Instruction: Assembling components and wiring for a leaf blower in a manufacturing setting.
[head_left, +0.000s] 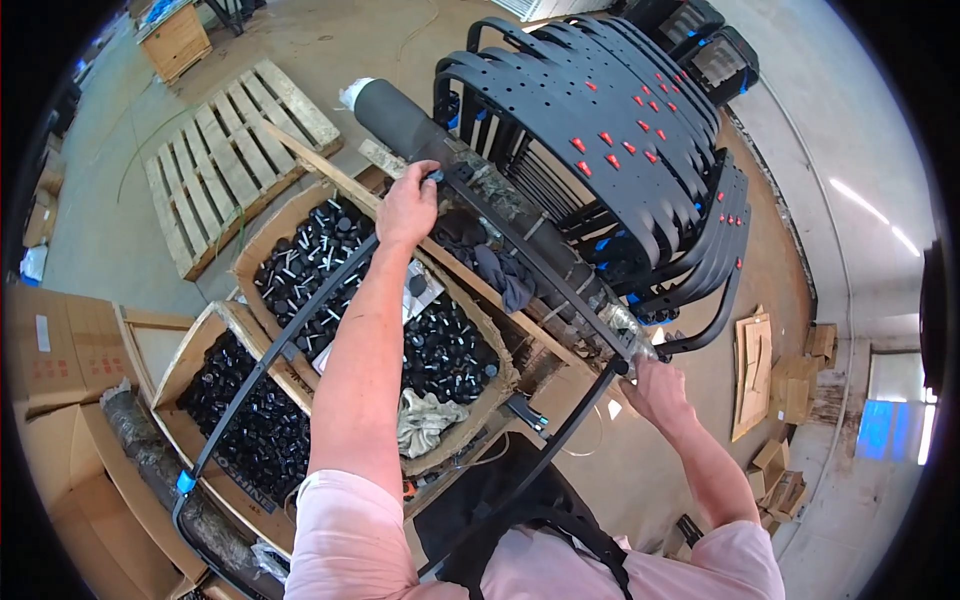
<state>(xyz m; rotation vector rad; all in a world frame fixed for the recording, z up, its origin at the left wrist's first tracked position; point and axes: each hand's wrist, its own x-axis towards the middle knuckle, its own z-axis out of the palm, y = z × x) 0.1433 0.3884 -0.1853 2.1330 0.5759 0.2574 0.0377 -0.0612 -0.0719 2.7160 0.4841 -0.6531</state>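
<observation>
A black metal tube frame [535, 255] lies across in front of me, its long bar running from upper left to lower right. My left hand [408, 208] is closed on its far left corner, where a side tube runs down to the left and carries a blue clip [185, 482]. At the near right corner my right hand [660, 388] grips the frame, with the other side tube running down toward my body. Below my left forearm stand cardboard boxes [245, 268] full of black plastic feet with metal bolts [450, 350]. A whitish cloth glove [428, 422] lies on top.
Behind the bar lies a thick wrapped roll [395, 115] with a dark cloth [505, 275] beside it. Stacked black metal frames [620, 120] with red caps stand at the far right. A wooden pallet [235, 150] is at the far left, cartons [70, 350] at the left edge.
</observation>
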